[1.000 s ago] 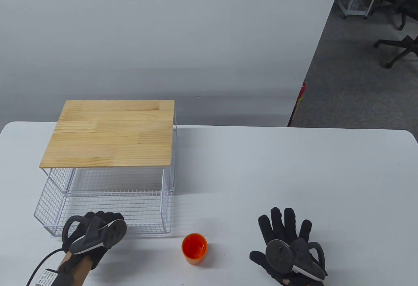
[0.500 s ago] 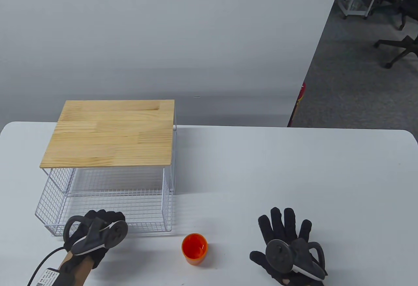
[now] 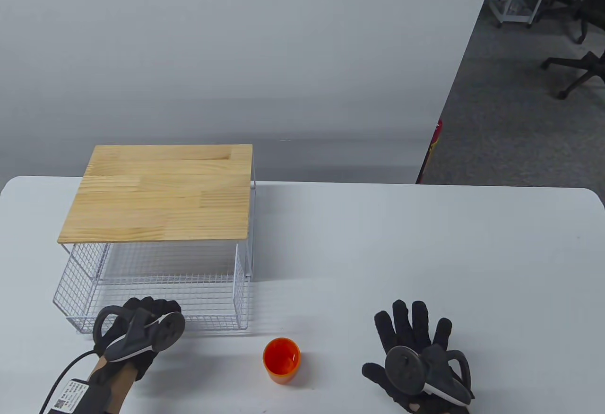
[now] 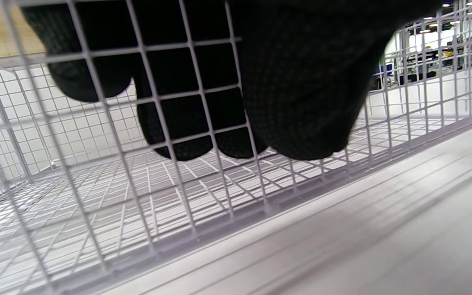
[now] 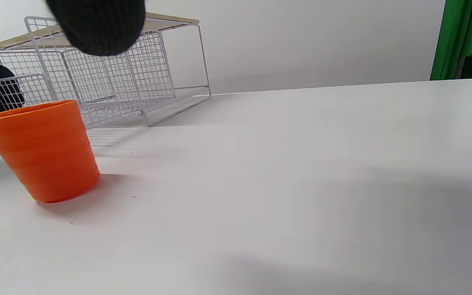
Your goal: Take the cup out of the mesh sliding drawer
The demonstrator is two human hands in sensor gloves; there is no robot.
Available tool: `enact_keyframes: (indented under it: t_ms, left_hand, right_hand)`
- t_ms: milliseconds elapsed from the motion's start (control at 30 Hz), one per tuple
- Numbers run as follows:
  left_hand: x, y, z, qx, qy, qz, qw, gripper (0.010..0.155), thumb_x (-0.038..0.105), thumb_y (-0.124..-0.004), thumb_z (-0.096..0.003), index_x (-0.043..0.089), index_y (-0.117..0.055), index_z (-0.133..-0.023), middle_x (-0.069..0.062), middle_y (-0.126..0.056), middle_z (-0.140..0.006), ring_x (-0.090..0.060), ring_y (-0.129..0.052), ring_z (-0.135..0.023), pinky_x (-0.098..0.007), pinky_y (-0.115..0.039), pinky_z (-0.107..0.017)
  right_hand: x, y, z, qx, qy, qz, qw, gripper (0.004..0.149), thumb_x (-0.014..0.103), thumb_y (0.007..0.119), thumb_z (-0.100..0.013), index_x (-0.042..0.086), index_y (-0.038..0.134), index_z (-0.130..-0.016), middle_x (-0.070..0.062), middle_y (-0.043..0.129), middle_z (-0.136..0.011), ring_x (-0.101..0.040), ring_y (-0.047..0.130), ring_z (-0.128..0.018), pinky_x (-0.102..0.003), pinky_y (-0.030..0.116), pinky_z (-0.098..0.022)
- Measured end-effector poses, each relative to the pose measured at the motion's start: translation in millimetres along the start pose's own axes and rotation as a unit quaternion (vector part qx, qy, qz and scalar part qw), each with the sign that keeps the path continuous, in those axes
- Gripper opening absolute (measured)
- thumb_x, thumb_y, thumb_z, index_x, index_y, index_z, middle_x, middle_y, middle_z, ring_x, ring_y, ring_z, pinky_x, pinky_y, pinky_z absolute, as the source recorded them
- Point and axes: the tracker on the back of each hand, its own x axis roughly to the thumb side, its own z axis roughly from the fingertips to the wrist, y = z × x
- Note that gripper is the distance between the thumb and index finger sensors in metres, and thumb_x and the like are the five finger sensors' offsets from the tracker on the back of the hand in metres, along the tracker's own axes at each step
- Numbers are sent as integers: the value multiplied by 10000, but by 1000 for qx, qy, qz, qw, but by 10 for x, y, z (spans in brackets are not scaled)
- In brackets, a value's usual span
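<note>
The orange cup [image 3: 281, 360] stands upright on the white table, outside the drawer, between my two hands; it also shows at the left of the right wrist view [image 5: 41, 149]. The white mesh drawer [image 3: 208, 298] sticks out from under the wooden-topped wire frame [image 3: 160, 192] and is empty. My left hand [image 3: 149, 312] grips the drawer's front wall; in the left wrist view its fingers [image 4: 187, 135] hang inside the mesh [image 4: 96, 213] with the thumb outside. My right hand [image 3: 411, 326] rests flat on the table, fingers spread, right of the cup and apart from it.
The white table [image 3: 378, 244] stretches to the right of the frame. Its front edge is close behind both hands. Office chairs and a cart stand on the floor beyond the table at far right.
My left hand has moved away from me with the drawer's front wall, sliding the drawer a little further under the wooden top. The cup and right hand have not moved.
</note>
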Motion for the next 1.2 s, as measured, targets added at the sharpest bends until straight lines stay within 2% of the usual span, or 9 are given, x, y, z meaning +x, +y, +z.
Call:
enact_keyframes:
  t_ms: [1200]
  left_hand:
    - [-142, -60, -432, -3, 27, -1, 1000, 314, 290, -989, -437, 291, -939, -747, 54, -1102, -722, -211, -1178, -654, -516, -1000, -481]
  right_hand:
    - [-28, -4, -2, 4, 5, -2, 1000, 911, 628, 648, -506, 124, 189, -1110, -312, 89, -1159, -600, -9, -953, -836, 52, -535]
